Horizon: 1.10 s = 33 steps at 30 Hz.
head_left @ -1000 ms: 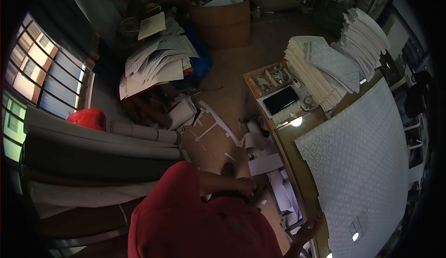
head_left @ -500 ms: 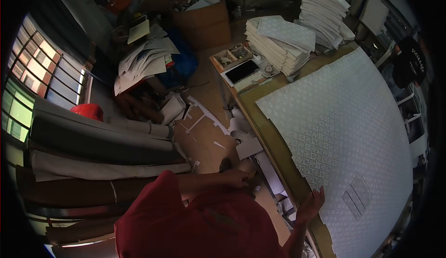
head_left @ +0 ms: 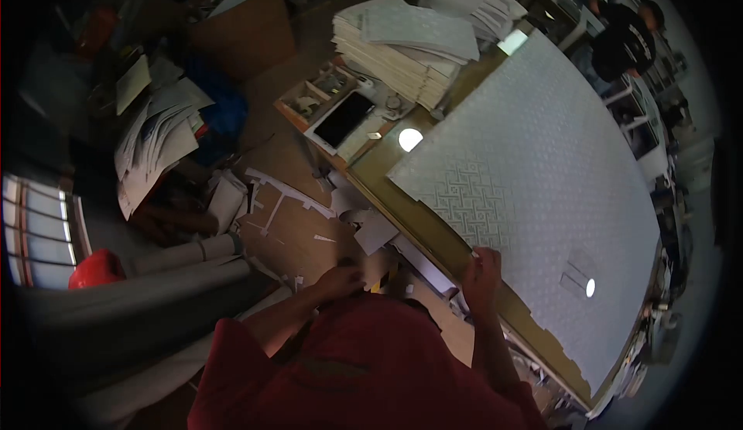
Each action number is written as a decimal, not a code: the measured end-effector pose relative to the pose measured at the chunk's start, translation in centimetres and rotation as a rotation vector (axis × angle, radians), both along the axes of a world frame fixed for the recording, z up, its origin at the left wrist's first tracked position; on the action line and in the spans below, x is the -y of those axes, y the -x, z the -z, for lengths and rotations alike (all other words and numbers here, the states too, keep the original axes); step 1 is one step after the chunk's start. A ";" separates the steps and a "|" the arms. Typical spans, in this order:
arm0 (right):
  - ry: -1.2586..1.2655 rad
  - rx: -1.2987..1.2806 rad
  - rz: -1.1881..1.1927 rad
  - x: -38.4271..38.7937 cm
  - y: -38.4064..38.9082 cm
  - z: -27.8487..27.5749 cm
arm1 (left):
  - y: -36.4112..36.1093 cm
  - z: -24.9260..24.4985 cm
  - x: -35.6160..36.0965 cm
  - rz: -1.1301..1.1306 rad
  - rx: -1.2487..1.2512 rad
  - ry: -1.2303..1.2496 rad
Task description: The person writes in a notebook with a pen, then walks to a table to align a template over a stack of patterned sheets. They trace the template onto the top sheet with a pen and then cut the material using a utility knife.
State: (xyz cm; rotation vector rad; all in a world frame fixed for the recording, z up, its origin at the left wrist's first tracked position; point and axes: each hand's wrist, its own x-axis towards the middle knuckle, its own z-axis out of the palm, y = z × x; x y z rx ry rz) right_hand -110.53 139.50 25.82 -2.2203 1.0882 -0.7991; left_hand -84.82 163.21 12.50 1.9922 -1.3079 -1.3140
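A large pale sheet with a woven-looking geometric pattern point(head_left: 542, 174) lies over the work table point(head_left: 441, 232), its near edge uneven. My right hand point(head_left: 484, 279) is at that edge, with fingers and thumb closed on the sheet's border. In front of my body, low over the floor, is my left hand point(head_left: 338, 281). Its fingers are curled, and whatever they hold, if anything, is hidden. Close to it shows a yellow and black thing point(head_left: 383, 281), too blurred to name.
Stacked pale sheets point(head_left: 402, 54), a dark-screened phone point(head_left: 344, 119) and a wooden divided tray point(head_left: 317, 93) occupy the table's far end. Paper scraps point(head_left: 290, 198) lie on the floor. Rolls of material point(head_left: 124, 306) lie at left. A person in black point(head_left: 623, 43) is at far right.
The view has turned right. My right hand has moved along the sheet's edge and its spread fingers have come together there. Bright light spots now show on table and sheet.
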 end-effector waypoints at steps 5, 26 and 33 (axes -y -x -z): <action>-0.201 -0.159 -0.095 -4.1 -1.3 0.3 | -4.5 1.9 -2.8 -0.201 -0.087 -0.018; -0.822 -0.027 1.068 -14.0 52.7 25.7 | 19.8 -2.1 10.8 0.403 0.066 -0.137; -0.600 0.099 1.168 -7.6 59.6 25.3 | 25.4 -1.8 10.5 0.596 0.075 -0.381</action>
